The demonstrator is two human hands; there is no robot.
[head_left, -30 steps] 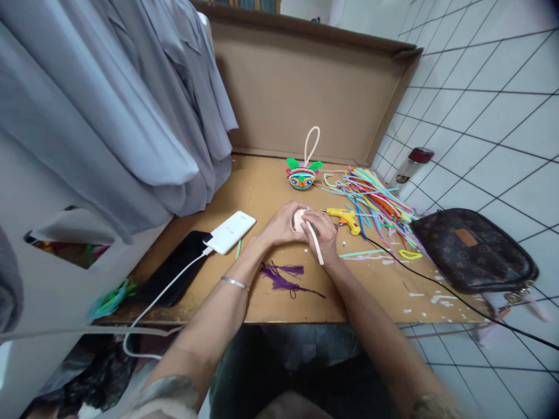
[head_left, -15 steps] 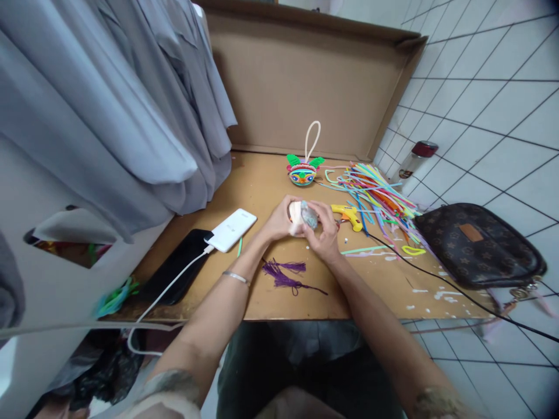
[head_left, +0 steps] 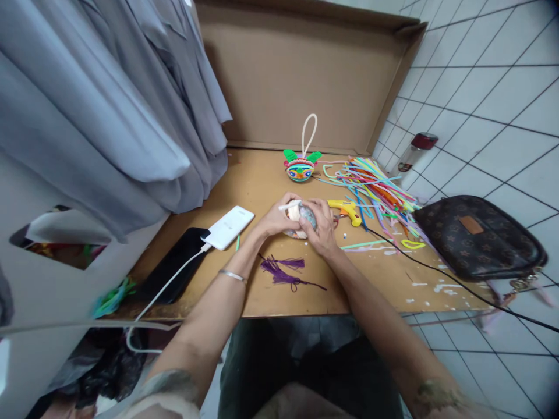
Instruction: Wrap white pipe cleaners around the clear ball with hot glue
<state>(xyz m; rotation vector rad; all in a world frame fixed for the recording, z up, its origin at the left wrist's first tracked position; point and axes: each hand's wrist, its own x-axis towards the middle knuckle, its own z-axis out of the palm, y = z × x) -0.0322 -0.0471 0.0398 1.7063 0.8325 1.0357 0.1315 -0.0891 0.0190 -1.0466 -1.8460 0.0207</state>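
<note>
Frame centre: left hand [head_left: 276, 219], right hand [head_left: 323, 227] — grip curled round pale piece [head_left: 308, 214]; uneven thumb pressure might tilt it.

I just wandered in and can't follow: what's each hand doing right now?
Left hand: curled around one side of a rounded white-and-grey piece.
Right hand: holding the same piece's other side.

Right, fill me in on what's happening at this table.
A person is holding a small rounded piece, whitish and blue-grey, between the left hand and the right hand, above the table. Purple tassels lie on the near side of the hands, and a yellow glue gun lies just to their right. Beyond them sit a colourful ornament with green ears and a heap of coloured strips.
</note>
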